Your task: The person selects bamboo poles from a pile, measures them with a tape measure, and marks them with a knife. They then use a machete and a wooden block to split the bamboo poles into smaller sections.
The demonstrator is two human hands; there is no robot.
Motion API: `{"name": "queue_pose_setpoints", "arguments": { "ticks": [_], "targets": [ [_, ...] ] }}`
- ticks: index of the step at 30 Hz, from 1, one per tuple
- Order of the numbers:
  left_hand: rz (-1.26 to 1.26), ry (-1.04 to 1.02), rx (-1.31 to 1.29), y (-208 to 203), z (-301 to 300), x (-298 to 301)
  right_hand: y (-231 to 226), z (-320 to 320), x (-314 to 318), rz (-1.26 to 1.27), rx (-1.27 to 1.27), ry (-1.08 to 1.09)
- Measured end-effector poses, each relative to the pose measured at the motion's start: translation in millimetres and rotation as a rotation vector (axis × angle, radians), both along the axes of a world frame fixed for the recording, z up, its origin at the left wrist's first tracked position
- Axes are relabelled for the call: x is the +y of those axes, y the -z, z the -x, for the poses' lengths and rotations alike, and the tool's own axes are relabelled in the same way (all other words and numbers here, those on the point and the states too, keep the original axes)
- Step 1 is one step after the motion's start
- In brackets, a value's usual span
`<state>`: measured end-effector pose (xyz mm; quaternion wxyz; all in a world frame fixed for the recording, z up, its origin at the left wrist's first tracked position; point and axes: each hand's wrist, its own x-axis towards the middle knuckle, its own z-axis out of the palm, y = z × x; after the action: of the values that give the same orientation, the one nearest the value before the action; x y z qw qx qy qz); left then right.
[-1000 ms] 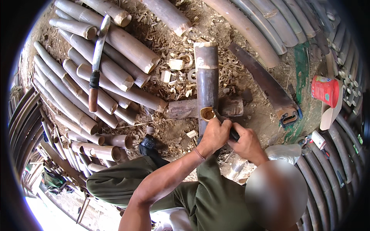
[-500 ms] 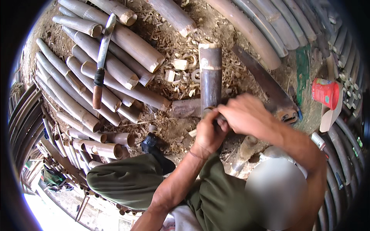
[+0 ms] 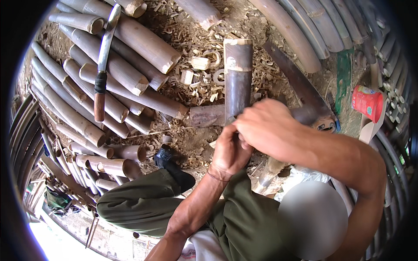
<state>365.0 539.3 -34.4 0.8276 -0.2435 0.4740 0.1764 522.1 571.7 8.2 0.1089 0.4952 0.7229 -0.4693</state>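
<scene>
A thick dark bamboo section (image 3: pixel 237 89) lies lengthwise in front of me, its pale cut end pointing away. At its near end my two hands meet. My left hand (image 3: pixel 226 152), with a thin cord round the wrist, is closed with curled fingers. Over and against it my right hand (image 3: pixel 263 124) is closed too, its fingers bent down toward the left. Whatever sits between them is hidden by the fingers and knuckles. A short wooden block (image 3: pixel 207 115) lies left of the bamboo's near end.
A knife with a dark-bound wooden handle (image 3: pixel 104 54) rests across the bamboo pile (image 3: pixel 130 71) at left. Right of the section lies a handsaw (image 3: pixel 300 80). Farther right are a red cup (image 3: pixel 367 103) and more bamboo poles (image 3: pixel 300 26). Pale shavings (image 3: pixel 198 78) cover the ground.
My right hand has moved slightly left and closer over my left hand, its elbow swung outward. The small gap showing between the hands is now covered. The view has shifted slightly.
</scene>
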Motion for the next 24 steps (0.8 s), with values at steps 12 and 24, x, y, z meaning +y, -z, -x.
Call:
{"name": "queue_pose_setpoints", "arguments": {
  "ticks": [12, 24],
  "targets": [
    [-0.058, 0.311, -0.11, 3.1, 5.8, -60.4, 6.0, -11.4, -105.0, -0.154, -0.069, 0.116],
    [-1.137, 1.685, 0.262, 26.6, 49.3, 14.2, 59.1, 148.6, -160.9, -0.02, 0.172, 1.322]
  ]
}}
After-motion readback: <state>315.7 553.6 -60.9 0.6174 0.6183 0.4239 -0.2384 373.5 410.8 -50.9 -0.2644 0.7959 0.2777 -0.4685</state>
